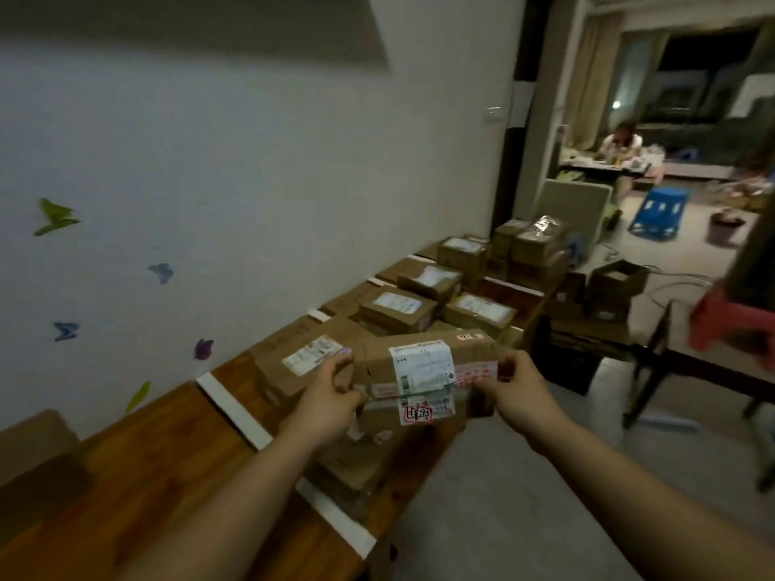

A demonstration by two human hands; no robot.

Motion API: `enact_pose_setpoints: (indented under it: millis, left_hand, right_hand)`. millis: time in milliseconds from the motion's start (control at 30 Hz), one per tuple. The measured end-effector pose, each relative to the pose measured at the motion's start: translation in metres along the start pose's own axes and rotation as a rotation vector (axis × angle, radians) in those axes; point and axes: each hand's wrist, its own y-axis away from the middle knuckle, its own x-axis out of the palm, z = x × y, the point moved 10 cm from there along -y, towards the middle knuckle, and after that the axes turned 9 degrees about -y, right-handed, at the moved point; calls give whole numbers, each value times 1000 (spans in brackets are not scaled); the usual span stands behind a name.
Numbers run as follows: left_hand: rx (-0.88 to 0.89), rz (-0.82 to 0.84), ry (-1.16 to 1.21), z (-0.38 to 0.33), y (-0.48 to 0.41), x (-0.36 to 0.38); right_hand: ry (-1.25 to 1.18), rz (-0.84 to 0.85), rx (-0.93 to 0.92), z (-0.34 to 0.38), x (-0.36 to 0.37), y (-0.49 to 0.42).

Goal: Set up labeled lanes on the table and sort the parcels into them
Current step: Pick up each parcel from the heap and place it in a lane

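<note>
I hold a brown cardboard parcel (423,371) with a white shipping label above the wooden table (138,467). My left hand (331,402) grips its left end and my right hand (518,390) grips its right end. Under it lie more flat parcels (356,463) in the lane bounded by a white tape strip (235,408). A large parcel (293,358) lies behind my left hand. Further lanes hold several labelled boxes (398,308), split by other white strips.
The white wall with butterfly stickers (56,218) runs along the table's left. A cardboard piece (33,442) sits at the near left. Boxes (616,283) stand on the floor beyond the table. A blue stool (660,218), a red stool (734,325) and a seated person (625,144) are at the right.
</note>
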Motion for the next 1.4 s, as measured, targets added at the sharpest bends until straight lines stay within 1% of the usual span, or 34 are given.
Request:
enact_pose_setpoints:
  millis: [67,200,333,400,500,633,767,867,1000,1067,1167,1267,1400]
  left_hand:
    - [41,26,-48,-23,-14,41]
    - [93,98,-50,-73,-47,135]
    - [156,170,-96,-127,-71,231]
    - [188,189,-99,-149,-82,266]
    - [192,159,-124,-171,-104,295]
    - [190,169,-128,-185,-137,324]
    - [192,264,-21,-195,-182,352]
    - [170,304,12,-199,-232,373]
    - [130,299,86,-201,-306,398]
    - [97,299,124,-204,-342,406]
    - [64,288,123,-211,-398,408]
    - [-19,293,87,-205,-443,407]
    - [-111,266,37,-187,-485,406]
  right_hand:
    - [-1,-45,0,-11,-43,-15]
    - [-17,-95,11,-29,-137,-53]
    - [3,-160,-26,-32,-233,-89]
    - [-1,-165,-40,-31,-266,-107]
    - [7,-137,-53,-34,-292,-136]
    - [13,-146,-41,-53,-310,-175]
    - [74,-147,-22,-71,-317,-222]
    - [103,-121,-39,-74,-319,-272]
    - [160,-129,-61,-71,-326,-347]
    - [281,-51,-125,-61,-322,-382]
    - [638,107,-218,-50,-305,-429]
    - [938,175,-285,-51,-292,-468]
    - [1055,392,-365,-60,-253,-518]
